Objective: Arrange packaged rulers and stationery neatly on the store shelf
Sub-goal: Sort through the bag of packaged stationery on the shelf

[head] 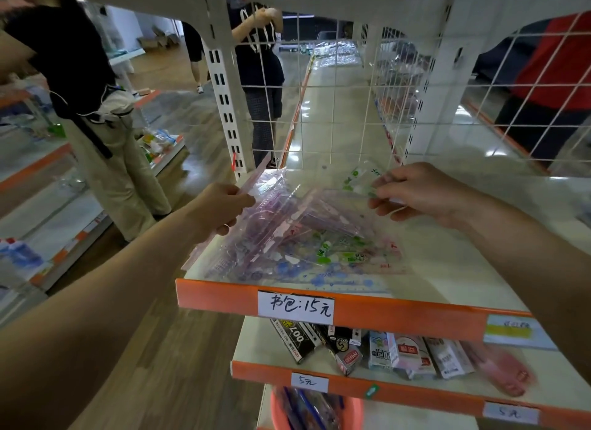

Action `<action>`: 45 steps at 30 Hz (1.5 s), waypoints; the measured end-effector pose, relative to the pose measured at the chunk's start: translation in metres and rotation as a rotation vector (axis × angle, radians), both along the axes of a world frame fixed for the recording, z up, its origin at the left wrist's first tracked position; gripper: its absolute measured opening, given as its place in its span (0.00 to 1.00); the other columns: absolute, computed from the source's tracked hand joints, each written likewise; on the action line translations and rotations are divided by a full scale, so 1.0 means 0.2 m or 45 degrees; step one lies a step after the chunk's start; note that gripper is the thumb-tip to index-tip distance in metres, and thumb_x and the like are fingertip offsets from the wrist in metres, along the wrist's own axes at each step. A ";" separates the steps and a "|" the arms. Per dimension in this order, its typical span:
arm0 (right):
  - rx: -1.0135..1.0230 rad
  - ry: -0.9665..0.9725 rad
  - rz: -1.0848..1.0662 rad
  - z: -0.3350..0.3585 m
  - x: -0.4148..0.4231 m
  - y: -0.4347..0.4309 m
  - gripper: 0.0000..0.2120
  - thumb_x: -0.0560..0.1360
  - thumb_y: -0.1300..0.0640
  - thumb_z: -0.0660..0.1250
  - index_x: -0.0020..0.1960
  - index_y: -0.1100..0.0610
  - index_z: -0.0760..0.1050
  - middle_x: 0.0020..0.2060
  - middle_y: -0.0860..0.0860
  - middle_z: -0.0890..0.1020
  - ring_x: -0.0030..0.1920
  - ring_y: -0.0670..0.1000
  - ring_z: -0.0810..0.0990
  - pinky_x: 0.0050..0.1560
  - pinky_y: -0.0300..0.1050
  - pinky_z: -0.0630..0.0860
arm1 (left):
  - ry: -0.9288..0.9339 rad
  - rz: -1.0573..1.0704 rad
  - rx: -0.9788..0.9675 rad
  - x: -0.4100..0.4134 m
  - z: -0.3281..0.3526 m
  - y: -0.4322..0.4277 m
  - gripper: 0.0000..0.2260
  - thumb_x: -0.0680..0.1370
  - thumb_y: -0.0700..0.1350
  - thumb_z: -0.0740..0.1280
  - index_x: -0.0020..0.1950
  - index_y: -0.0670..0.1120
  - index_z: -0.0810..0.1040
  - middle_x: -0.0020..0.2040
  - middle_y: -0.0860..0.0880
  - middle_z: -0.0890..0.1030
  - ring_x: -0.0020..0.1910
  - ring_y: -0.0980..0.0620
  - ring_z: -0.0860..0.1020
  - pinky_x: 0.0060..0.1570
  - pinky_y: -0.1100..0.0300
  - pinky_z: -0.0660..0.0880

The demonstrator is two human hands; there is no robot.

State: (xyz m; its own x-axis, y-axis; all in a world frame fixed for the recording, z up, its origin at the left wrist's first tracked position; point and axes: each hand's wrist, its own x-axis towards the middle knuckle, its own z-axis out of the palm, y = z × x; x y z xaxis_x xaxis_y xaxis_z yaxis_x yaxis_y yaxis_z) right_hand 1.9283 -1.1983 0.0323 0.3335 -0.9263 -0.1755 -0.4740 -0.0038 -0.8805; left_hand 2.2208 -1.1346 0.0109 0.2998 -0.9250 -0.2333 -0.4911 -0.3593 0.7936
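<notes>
1. Two bare hands work over a heap of clear-packaged rulers (pixel 303 240) on the top shelf (pixel 454 269). The heap lies just above and behind the handwritten price label (pixel 295 306) on the shelf's orange front edge.
2. Up and to the left of the label, the left hand (pixel 224 205) has its fingers curled round the pink-trimmed edge of packets on the heap's left side. There the plastic juts past the end of the shelf.
3. Up and to the right of the label, the right hand (pixel 415 192) pinches a small green-printed packet (pixel 361 176) between thumb and fingers, at the heap's far side.
4. Just below the label, a lower shelf (pixel 425 396) carries jumbled stationery boxes (pixel 399 353). Lower still, a pink basket (pixel 277 410) holds clear-wrapped items too blurred to name.
5. Far behind the label, a white wire grid (pixel 335 93) backs the shelf. Well to the label's upper left, a person in beige trousers (pixel 105 141) stands in the aisle.
</notes>
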 end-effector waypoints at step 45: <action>-0.751 0.777 0.788 -0.03 0.47 0.15 0.09 0.76 0.52 0.67 0.55 0.47 0.81 0.48 0.43 0.74 0.52 0.47 0.75 0.53 0.47 0.73 | 0.828 0.184 -0.011 0.22 0.14 0.14 0.12 0.79 0.36 0.58 0.39 0.40 0.78 0.34 0.44 0.81 0.31 0.51 0.81 0.32 0.60 0.79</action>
